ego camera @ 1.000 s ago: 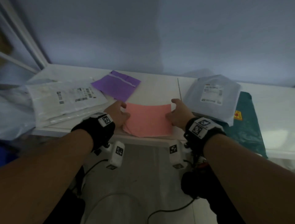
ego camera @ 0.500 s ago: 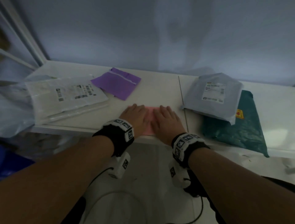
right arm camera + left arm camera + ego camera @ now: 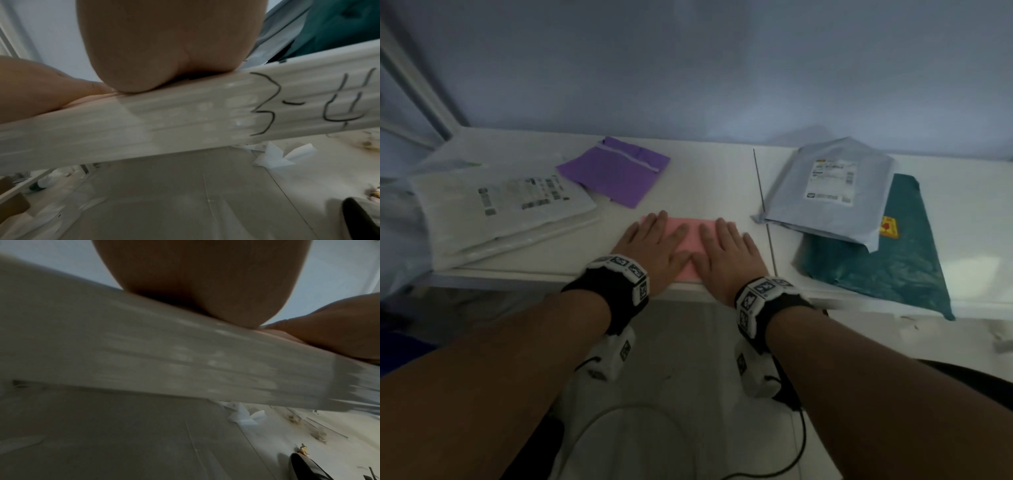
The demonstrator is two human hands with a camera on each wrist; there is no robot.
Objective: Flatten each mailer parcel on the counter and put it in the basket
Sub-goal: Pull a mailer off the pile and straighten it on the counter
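A pink mailer (image 3: 692,240) lies at the front edge of the white counter (image 3: 715,185). My left hand (image 3: 654,246) and right hand (image 3: 726,250) lie flat on it side by side, fingers straight, pressing it down. Both wrist views show only the heel of a palm (image 3: 205,280) (image 3: 170,45) resting on the counter's front edge (image 3: 164,361) (image 3: 185,113). A purple mailer (image 3: 616,176) lies behind to the left. A white labelled parcel (image 3: 506,209) sits far left. A grey labelled parcel (image 3: 832,192) rests on a dark green one (image 3: 887,267) at right. No basket is in view.
A seam (image 3: 763,205) splits the counter just right of my hands. A wall stands close behind the counter. Below the edge are a pale floor with paper scraps (image 3: 275,155), a cable (image 3: 791,455) and a blue object (image 3: 400,356) at far left.
A second ago my hands held the pink mailer by its left and right edges. They have moved onto its top, palms down, and now press it flat.
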